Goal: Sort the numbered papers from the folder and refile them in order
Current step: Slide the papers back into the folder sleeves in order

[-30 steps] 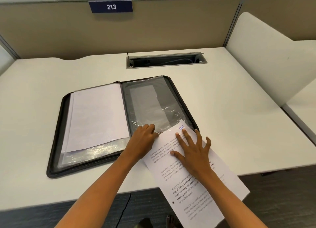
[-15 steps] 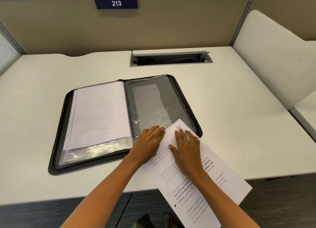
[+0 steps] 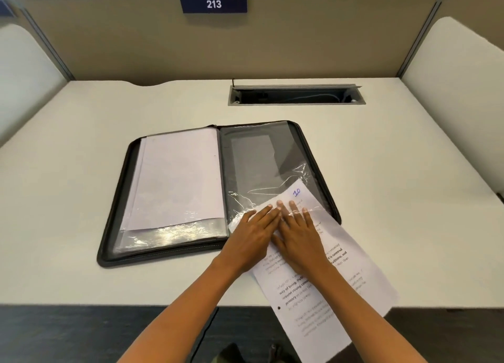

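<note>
Head view. The folder (image 3: 174,199) is lying open on the desk (image 3: 409,172), its near edge close to the desk's front edge. The paper marked 10 (image 3: 313,281) is lying at an angle, its top corner going into the mouth of the clear sleeve (image 3: 267,172) on the folder's right-hand page while its lower half is overhanging the desk's front edge. Both hands are lying flat with fingers extended. The left hand (image 3: 253,234) is pressing at the sleeve's lower edge beside the sheet; the right hand (image 3: 297,240) is pressing on the sheet, and its fingertips (image 3: 279,203) appear to be under the plastic film, though glare is making this uncertain. Neither hand is gripping anything.

Risks. The sheet is entering skewed, so its leading corner is likely to catch inside the sleeve and buckle or crease. The film is already wrinkling at the mouth and may fold under. The overhanging half is unsupported and could sag or bend at the desk edge. A hard push could slide the folder away.

Room. Open desk is lying to the right and behind the folder, up to the cable tray (image 3: 296,95). The side partitions (image 3: 450,90) are standing well apart from the work.
</note>
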